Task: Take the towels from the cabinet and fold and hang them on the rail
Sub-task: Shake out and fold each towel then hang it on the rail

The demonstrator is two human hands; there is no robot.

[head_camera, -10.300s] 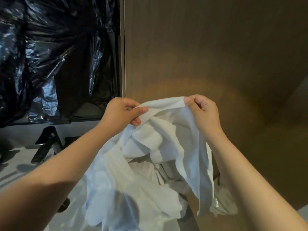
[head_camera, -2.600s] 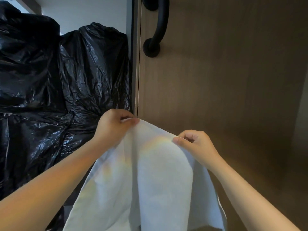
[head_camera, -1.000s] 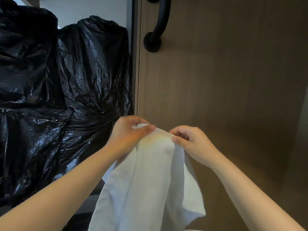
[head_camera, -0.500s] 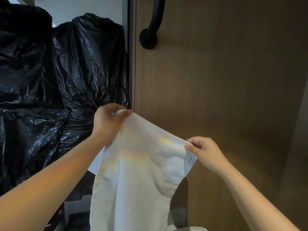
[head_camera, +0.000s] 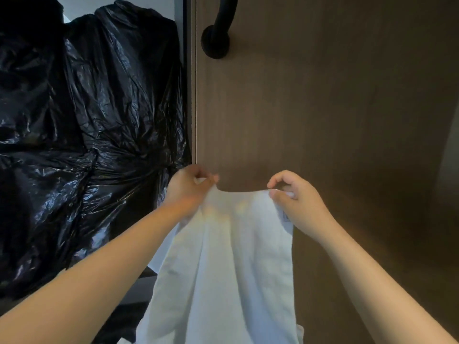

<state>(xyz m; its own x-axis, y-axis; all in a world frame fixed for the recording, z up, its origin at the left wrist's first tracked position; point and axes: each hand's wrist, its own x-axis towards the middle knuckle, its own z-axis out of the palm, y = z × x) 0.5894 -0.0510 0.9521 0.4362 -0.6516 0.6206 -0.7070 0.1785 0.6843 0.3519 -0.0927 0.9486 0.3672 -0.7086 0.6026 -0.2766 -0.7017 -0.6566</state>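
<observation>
The corner pinched by the left hand (head_camera: 191, 187) is best kept level and the white towel (head_camera: 231, 269) drawn taut to the corner pinched by the right hand (head_camera: 295, 197) before both are brought together; the thin cloth is held before the cabinet door (head_camera: 323, 108), hung in soft lengthwise pleats.

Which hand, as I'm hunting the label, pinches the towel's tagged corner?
The right hand: the label hangs under it; the towel corner in the left hand shows none.
</observation>
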